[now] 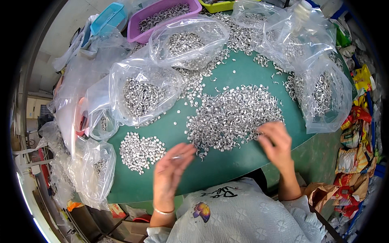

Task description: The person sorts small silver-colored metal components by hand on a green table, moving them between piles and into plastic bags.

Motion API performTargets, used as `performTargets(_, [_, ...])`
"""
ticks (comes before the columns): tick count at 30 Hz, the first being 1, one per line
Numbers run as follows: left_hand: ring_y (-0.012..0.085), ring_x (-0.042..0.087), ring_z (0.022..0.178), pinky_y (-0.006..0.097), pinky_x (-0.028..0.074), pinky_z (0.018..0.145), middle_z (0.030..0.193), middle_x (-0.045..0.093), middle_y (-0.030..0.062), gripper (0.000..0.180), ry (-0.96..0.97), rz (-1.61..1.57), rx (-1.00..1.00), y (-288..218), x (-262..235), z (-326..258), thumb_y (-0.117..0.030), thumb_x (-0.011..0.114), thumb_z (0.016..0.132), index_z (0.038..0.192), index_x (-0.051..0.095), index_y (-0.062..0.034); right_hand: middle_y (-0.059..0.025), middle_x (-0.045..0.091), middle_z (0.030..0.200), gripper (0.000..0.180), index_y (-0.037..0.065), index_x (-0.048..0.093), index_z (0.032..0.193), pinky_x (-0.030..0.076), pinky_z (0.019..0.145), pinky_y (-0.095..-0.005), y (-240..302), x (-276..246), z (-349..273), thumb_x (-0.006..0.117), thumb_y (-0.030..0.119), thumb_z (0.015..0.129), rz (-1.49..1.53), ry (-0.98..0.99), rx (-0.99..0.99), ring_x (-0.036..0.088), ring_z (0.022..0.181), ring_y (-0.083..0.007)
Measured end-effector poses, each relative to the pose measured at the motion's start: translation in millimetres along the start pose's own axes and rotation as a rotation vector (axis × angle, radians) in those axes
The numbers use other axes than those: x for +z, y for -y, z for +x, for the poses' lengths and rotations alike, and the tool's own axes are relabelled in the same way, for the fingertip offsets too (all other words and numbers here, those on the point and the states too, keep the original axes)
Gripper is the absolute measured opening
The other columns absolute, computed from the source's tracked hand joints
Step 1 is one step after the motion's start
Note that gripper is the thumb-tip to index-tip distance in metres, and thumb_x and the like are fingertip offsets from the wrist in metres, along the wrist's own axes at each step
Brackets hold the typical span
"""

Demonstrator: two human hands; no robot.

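Note:
A broad heap of small curved silver metal parts (235,115) lies mid-table in front of me. My left hand (172,166) is at the heap's near left edge, palm turned up, with a small silver metal part (177,156) held in its half-curled fingers. At the heap's right edge, my right hand (277,143) has thumb and forefinger drawn together among the parts; whatever is between them is too small to make out. A smaller pile of flower-shaped silver pieces (142,152) sits left of my left hand.
Clear plastic bags of metal parts (144,97) ring the green table (194,178), with more bags (320,93) at the right. A purple basin (133,30) and a blue basket (107,18) stand at the back left. Colourful packages (350,137) line the right side.

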State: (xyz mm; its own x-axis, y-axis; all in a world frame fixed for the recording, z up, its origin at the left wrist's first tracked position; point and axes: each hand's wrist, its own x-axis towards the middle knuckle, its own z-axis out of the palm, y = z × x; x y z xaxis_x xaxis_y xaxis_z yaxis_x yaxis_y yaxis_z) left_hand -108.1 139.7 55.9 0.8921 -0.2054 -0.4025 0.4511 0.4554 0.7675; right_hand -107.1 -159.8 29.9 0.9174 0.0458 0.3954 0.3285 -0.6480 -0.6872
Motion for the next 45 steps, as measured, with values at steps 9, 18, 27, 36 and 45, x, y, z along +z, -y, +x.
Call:
performTargets(9, [0.0171,0.058,0.086,0.028,0.047,0.08,0.097,0.062,0.0113,0.026,0.299,-0.175,-0.298,60,68,49,-0.003,0.046,0.091,0.114,0.053,0.0055,-0.0099,0.058,0.089,0.013,0.002,0.063,0.088,0.036,0.074,-0.0389,-53,6,28,0.065,0.009,0.077,-0.579,-0.199,0.22,0.05,0.088,-0.0281])
performTargets(18, [0.0182,0.06,0.089,0.029,0.048,0.084,0.098,0.062,0.0113,0.025,0.211,-0.179,-0.302,68,63,52,-0.002,0.046,0.091,0.113,0.054,0.0056,-0.0102,0.059,0.081,0.012,0.003,0.065,0.085,0.037,0.076,-0.0384,-72,-15,41,0.067,0.006,0.073,-0.42,0.074,0.164,0.053,0.084,-0.0289])
performTargets(27, [0.0237,0.056,0.104,0.036,0.044,0.094,0.115,0.056,0.0165,0.033,0.232,-0.28,-0.468,67,99,64,-0.012,0.042,0.095,0.12,0.046,0.0078,-0.0123,0.059,0.085,0.012,-0.001,0.063,0.086,0.041,0.076,-0.0377,-17,-21,15,0.062,0.001,0.074,-0.069,0.04,0.054,0.053,0.082,-0.0295])
performTargets(36, [0.0255,0.048,0.115,0.039,0.035,0.102,0.124,0.05,0.0151,0.042,0.362,-0.39,-0.576,95,112,67,-0.024,0.039,0.097,0.127,0.041,0.0055,-0.0092,0.056,0.095,0.027,0.0,0.062,0.1,0.04,0.077,-0.0365,20,-23,-15,0.062,0.002,0.072,-0.082,0.304,0.013,0.051,0.09,-0.0269])
performTargets(45, [0.0305,0.043,0.123,0.04,0.029,0.108,0.132,0.042,0.0202,0.047,0.587,-0.348,-0.582,92,132,62,-0.02,0.04,0.097,0.137,0.026,-0.0001,-0.0115,0.061,0.078,0.021,-0.002,0.064,0.085,0.045,0.06,-0.0303,-12,-47,-19,0.054,-0.014,0.071,0.019,-0.094,-0.028,0.057,0.069,-0.0239])
